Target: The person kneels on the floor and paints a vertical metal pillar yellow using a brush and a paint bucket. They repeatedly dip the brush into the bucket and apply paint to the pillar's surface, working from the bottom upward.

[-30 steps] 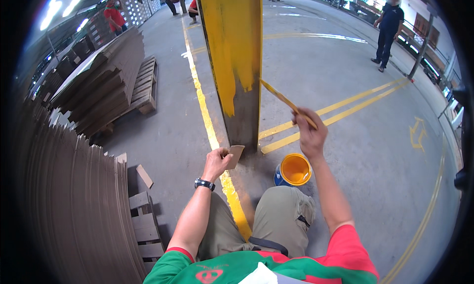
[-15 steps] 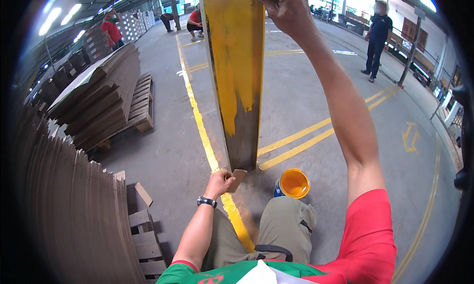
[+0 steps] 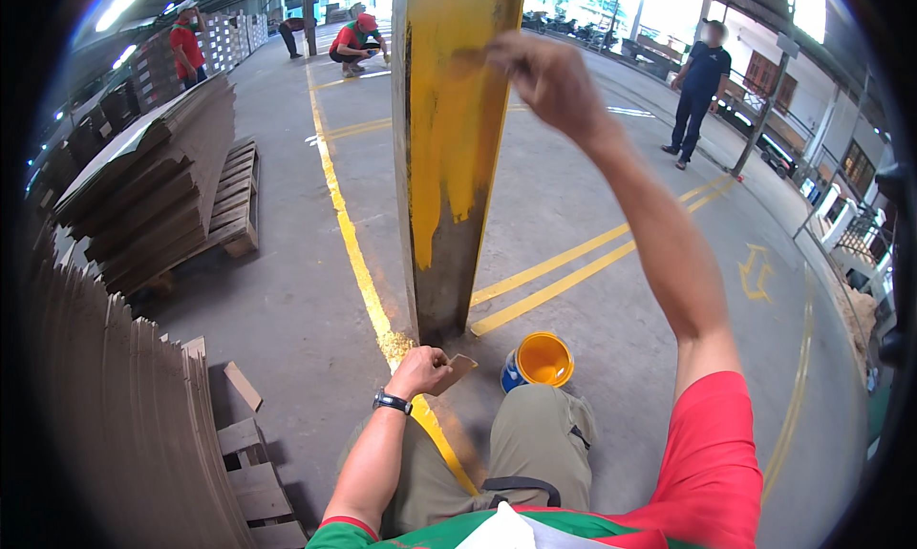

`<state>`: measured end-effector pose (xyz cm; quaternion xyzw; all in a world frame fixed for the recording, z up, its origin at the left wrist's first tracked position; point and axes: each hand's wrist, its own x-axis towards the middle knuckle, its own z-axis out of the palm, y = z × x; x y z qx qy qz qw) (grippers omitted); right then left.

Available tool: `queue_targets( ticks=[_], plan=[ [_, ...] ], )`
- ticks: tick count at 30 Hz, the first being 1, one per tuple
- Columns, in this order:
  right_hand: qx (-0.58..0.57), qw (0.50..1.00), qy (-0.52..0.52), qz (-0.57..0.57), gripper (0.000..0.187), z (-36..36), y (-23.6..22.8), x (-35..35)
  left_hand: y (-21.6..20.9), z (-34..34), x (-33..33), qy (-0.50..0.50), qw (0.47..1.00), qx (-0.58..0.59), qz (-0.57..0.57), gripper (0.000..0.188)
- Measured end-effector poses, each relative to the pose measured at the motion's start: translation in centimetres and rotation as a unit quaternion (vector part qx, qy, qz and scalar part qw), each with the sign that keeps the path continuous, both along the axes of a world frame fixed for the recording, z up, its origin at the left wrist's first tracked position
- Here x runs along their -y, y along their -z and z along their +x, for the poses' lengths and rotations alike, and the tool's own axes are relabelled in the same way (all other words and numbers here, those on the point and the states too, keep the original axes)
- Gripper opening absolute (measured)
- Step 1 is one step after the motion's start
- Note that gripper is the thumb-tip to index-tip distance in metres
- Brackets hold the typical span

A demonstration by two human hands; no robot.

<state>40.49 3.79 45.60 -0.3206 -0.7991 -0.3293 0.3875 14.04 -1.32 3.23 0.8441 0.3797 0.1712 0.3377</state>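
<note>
In front of me stands a steel column [image 3: 446, 282], its upper part coated in yellow paint that ends in uneven streaks above bare grey metal. My right hand [image 3: 554, 83], raised and blurred by motion, grips what looks like a paintbrush [image 3: 468, 62] against the painted face. Low by the column's foot, my left hand [image 3: 420, 371] pinches a small piece of brown cardboard [image 3: 454, 373]. To the right of that hand, close to my knee, is a blue bucket [image 3: 509, 372] with an orange-yellow inside.
A yellow floor line [image 3: 355, 253] passes the column's left side. Stacked cardboard sheets [image 3: 143, 181] lie on a wooden pallet [image 3: 239, 200]; another stack [image 3: 124, 396] rises at near left. A person in dark clothes [image 3: 702, 81] stands far right; another person [image 3: 355, 48] squats behind the column.
My right hand has come down from the column's upper edge, bringing the brush onto the painted face. The view has shifted a little; my left hand still holds the cardboard low down.
</note>
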Motion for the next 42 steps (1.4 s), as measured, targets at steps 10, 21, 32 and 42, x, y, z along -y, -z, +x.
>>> queue_targets(
  ticks=[10, 21, 32, 42],
  plan=[
    [-0.018, 0.968, 0.228, 0.099, 0.017, -3.3, -2.9, 0.5, -0.6, -0.3, 0.2, 0.002, 1.000, 0.031, -0.003, 0.025],
    [-0.042, 0.984, 0.116, 0.131, 0.027, -0.6, -7.4, 0.4, -1.4, -0.4, 0.9, 0.026, 0.998, 0.054, 0.024, 0.026],
    [0.061, 0.992, 0.109, 0.003, 0.015, -3.6, 1.2, 0.9, -1.7, -0.5, 1.1, 0.036, 0.997, 0.068, 0.015, 0.022],
    [0.013, 0.975, 0.217, 0.048, 0.017, -3.9, -15.6, 3.5, -1.6, -0.6, 0.7, 0.029, 0.997, 0.076, 0.007, 0.022]
  ],
)
